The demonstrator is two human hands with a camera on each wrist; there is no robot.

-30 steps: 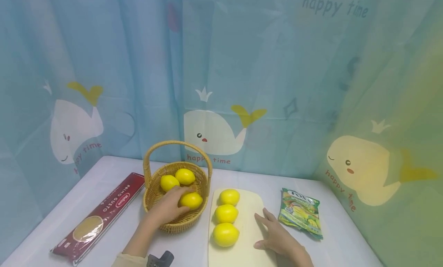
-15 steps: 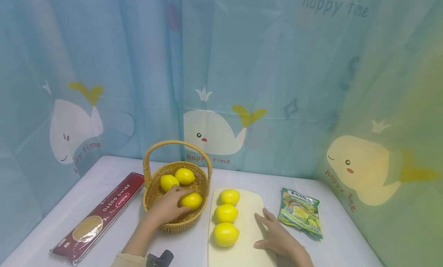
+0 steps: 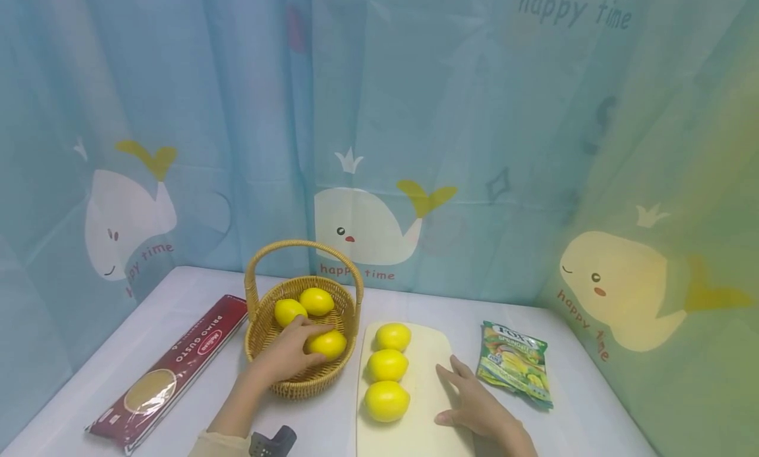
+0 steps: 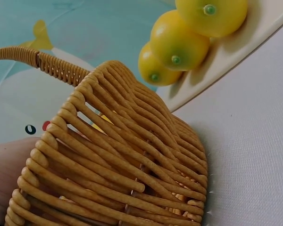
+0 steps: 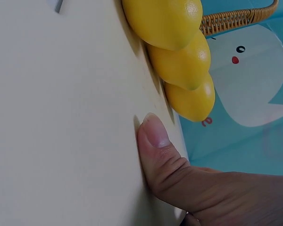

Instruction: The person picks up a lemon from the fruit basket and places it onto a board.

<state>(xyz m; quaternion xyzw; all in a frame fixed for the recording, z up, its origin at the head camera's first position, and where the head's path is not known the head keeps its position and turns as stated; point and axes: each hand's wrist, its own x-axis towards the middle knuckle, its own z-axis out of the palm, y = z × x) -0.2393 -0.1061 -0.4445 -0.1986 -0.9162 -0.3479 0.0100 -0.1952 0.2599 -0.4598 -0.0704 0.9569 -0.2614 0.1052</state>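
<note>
In the head view, my left hand [image 3: 292, 351] reaches over the near rim of the wicker basket [image 3: 299, 390]. Its fingers and thumb hold a yellow lemon [image 3: 328, 345] inside. Two other lemons, one on the left [image 3: 290, 311] and one at the back [image 3: 317, 301], lie behind it in the basket. The basket wall [image 4: 118, 155] hides most of this hand in the left wrist view. On the cream cutting board [image 3: 423, 351] stands a row of three lemons [image 3: 387, 402]. My right hand [image 3: 477, 404] rests at the board's right side, fingers spread, its thumb [image 5: 155, 136] touching the surface.
Left of the basket lies a red packet of spaghetti [image 3: 172, 371]. A green Fox's candy bag [image 3: 514, 365] lies right of the board. Near the left sleeve is a dark device [image 3: 274, 442]. A whale-print curtain [image 3: 379, 114] encloses the white table [image 3: 569, 378].
</note>
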